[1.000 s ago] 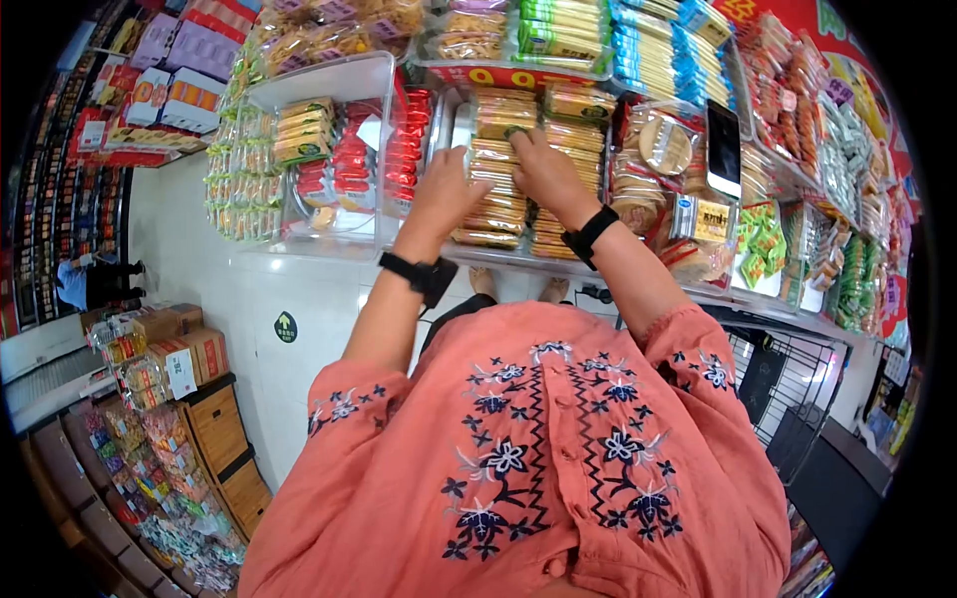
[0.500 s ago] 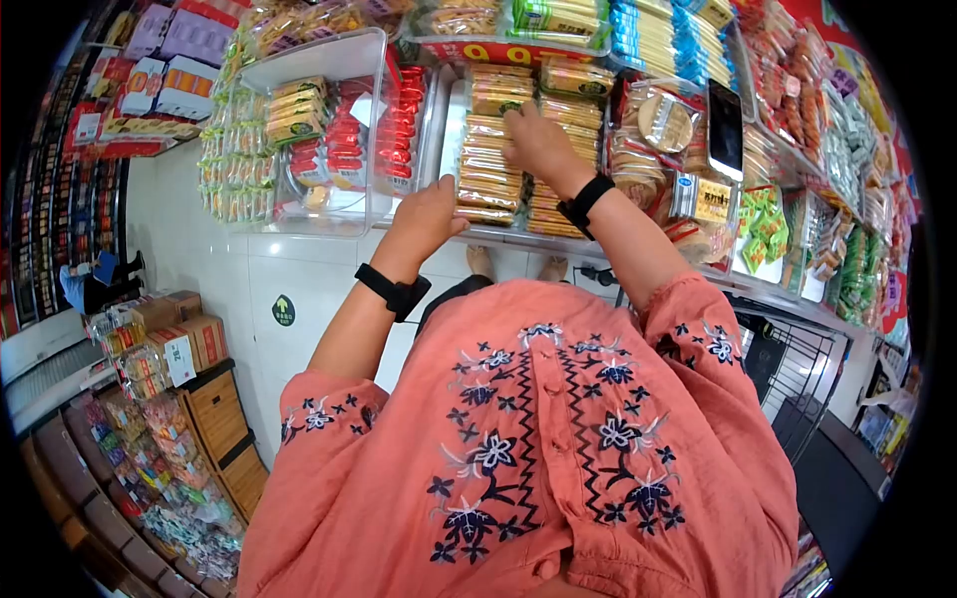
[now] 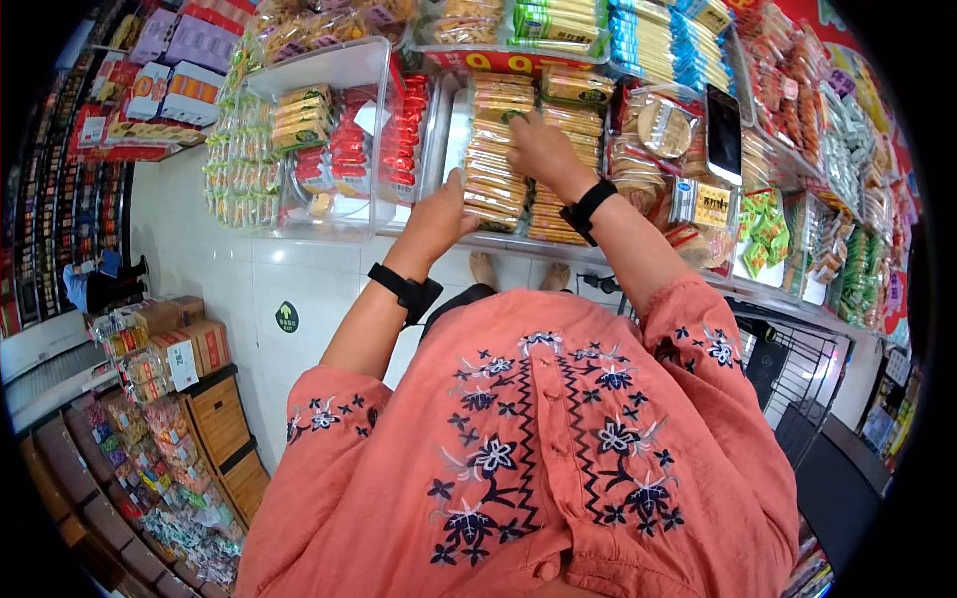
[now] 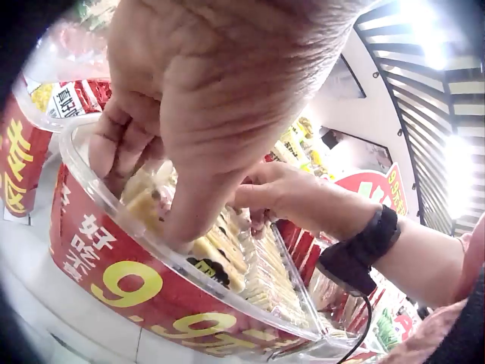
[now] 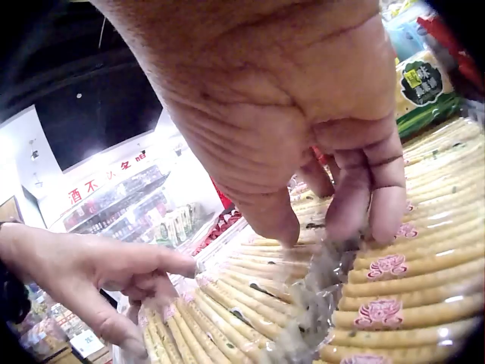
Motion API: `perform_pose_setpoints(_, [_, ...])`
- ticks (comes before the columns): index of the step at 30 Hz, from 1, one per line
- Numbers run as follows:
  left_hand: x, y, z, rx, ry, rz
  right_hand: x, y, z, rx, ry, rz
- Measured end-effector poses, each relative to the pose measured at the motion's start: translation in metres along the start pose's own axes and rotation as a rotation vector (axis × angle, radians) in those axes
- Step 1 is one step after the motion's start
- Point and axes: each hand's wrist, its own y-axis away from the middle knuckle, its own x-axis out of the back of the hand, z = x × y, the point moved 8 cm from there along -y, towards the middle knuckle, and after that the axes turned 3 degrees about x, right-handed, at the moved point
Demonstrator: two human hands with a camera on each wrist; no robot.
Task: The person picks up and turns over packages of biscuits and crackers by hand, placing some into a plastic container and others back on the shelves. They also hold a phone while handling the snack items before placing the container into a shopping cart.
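A row of wrapped yellow biscuit packs (image 3: 495, 199) stands on edge in a clear plastic bin (image 4: 178, 267), beside a second row (image 3: 561, 214). My left hand (image 3: 439, 219) holds the row's near end; in the left wrist view its fingers and thumb reach over the rim, either side of the packs. Farther up the row, my right hand (image 3: 551, 156) grips the packs with curled fingers. The right wrist view shows its thumb and fingertips at the clear wrapper edges between the rows, over flecked biscuits (image 5: 235, 296). The right fingertips are partly hidden in the head view.
To the left is another clear bin (image 3: 384, 130) with red packets (image 3: 351, 149). Round crackers (image 3: 665, 132) and a phone (image 3: 724, 135) lie on the right. Green packs (image 3: 558, 22) stand behind. A wire cart (image 3: 797, 364) is at the lower right.
My left hand has moved from mid-row to the row's near end. The right hand stays over the upper row, its fingers more curled. The row now leans slightly.
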Motion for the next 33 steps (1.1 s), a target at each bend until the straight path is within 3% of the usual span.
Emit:
perform_pose_setpoints(3, [0.003,-0.001,0.008,-0.197,-0.093,0.138,0.004,0.003,0.003,-0.054,-0.021,-0.012])
perform_pose_setpoints(9, [0.006,-0.001,0.011,-0.022,-0.077,0.037,0.005,-0.004,0.000,-0.019,0.008,-0.060])
perform_pose_setpoints(12, [0.000,0.002,0.002,-0.120,-0.055,0.188,0.003,-0.014,-0.005,0.013,0.015,-0.086])
perform_pose_setpoints(15, [-0.009,0.004,-0.007,-0.092,-0.016,0.221,0.005,-0.022,-0.014,0.056,0.015,-0.080])
perform_pose_setpoints(21, [-0.015,0.003,-0.003,-0.006,0.043,0.218,0.003,-0.035,-0.022,0.089,0.063,-0.122])
perform_pose_setpoints(33, [-0.013,-0.007,0.000,-0.046,0.069,0.297,0.000,-0.050,0.005,0.065,0.012,-0.077])
